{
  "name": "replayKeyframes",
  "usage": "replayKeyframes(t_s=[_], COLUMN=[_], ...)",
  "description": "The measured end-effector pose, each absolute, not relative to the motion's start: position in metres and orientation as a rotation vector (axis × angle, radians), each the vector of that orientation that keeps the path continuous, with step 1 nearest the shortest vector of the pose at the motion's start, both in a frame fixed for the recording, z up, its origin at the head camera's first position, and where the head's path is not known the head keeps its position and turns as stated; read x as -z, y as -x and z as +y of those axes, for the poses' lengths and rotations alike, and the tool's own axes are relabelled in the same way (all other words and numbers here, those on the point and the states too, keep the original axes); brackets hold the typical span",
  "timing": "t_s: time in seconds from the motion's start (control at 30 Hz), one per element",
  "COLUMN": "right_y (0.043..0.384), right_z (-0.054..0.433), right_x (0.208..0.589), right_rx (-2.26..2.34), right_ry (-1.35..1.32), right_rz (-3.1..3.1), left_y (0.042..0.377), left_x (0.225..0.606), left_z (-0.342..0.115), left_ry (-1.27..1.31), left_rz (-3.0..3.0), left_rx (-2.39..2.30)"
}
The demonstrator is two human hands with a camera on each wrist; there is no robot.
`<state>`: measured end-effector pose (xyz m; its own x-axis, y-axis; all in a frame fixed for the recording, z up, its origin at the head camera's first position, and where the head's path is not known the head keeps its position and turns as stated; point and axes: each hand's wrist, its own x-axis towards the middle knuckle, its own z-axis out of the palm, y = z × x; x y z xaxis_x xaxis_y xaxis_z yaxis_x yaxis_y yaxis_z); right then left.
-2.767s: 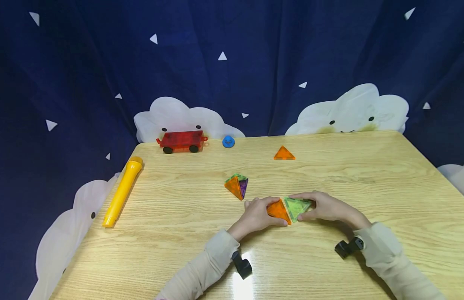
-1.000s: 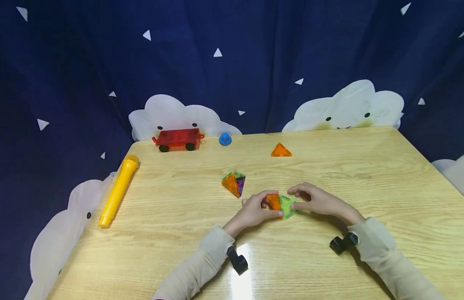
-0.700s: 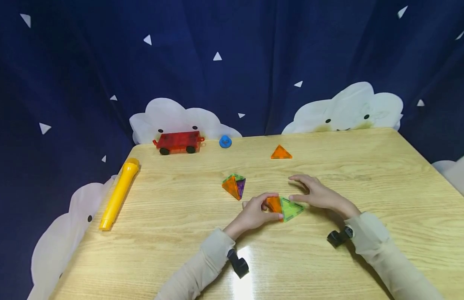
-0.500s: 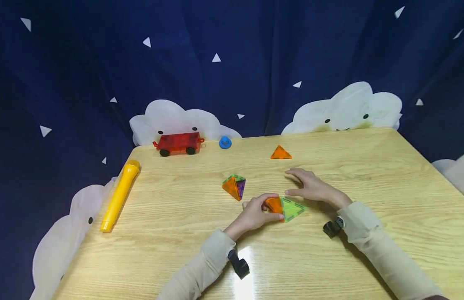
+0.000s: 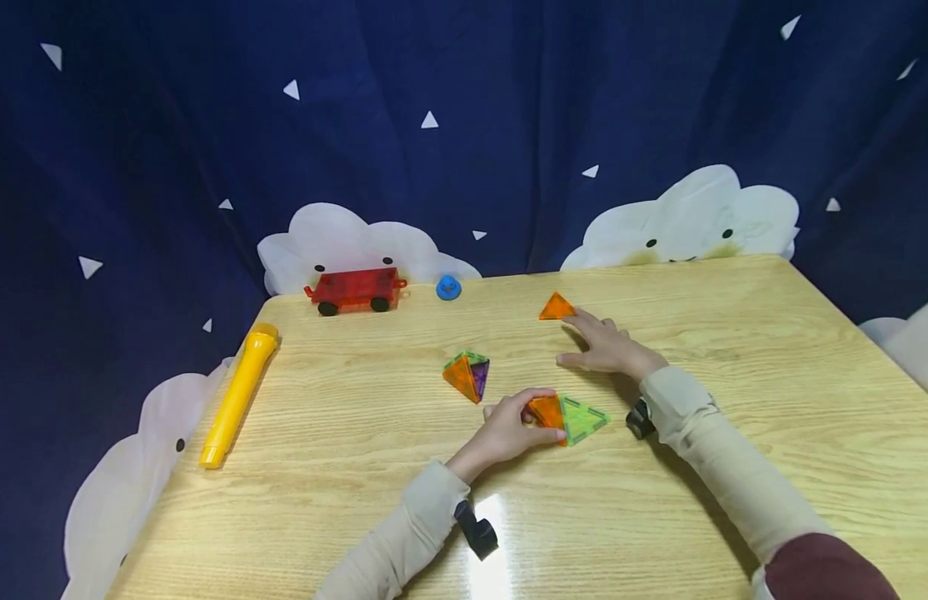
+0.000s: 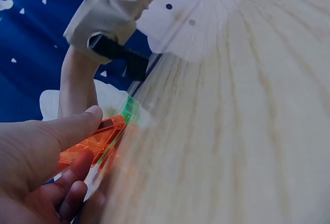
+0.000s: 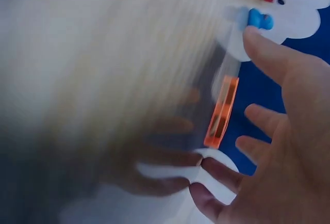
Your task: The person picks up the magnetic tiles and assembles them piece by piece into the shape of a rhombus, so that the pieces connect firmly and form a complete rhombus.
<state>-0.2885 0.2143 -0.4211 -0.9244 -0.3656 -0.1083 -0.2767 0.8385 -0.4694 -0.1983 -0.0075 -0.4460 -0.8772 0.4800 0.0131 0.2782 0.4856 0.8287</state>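
My left hand (image 5: 505, 429) pinches an orange triangular magnetic tile (image 5: 546, 410) between thumb and fingers on the table. A light green triangular magnetic tile (image 5: 584, 419) adjoins it on the right, lying flat; the left wrist view shows the orange tile (image 6: 98, 144) raised at an angle, partly covered by fingers. Farther back, my right hand (image 5: 610, 343) is spread, its fingertips at the right corner of another orange triangular tile (image 5: 556, 307). The right wrist view shows that tile (image 7: 223, 111) with a gap to the fingers of the right hand (image 7: 289, 152), and nothing held.
A small tile cluster of orange, green and purple (image 5: 466, 377) sits left of the hands. Along the back edge stand a red wheeled car base (image 5: 355, 289) and a blue toy bird (image 5: 448, 287). A yellow toy microphone (image 5: 241, 396) lies at the left edge of the wooden table (image 5: 321, 492).
The right hand has let go of the green tile and moved back to the far orange tile. The left hand has kept its orange tile, which now tilts up beside the flat green one.
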Motion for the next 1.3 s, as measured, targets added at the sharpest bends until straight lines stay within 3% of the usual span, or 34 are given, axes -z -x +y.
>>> replayKeyframes(t_s=[0.63,1.3], right_y=[0.294,0.232], right_z=[0.211,0.234], right_x=[0.418,0.413], right_rx=[0.57,0.664], right_ry=[0.455,0.408], right_rz=[2.815,2.812], left_y=[0.197,0.198], left_x=[0.448,0.449], left_z=[-0.009,-0.008], left_ry=[-0.655,-0.654], left_rz=[2.504,2.517], left_rx=[-1.356,-1.342])
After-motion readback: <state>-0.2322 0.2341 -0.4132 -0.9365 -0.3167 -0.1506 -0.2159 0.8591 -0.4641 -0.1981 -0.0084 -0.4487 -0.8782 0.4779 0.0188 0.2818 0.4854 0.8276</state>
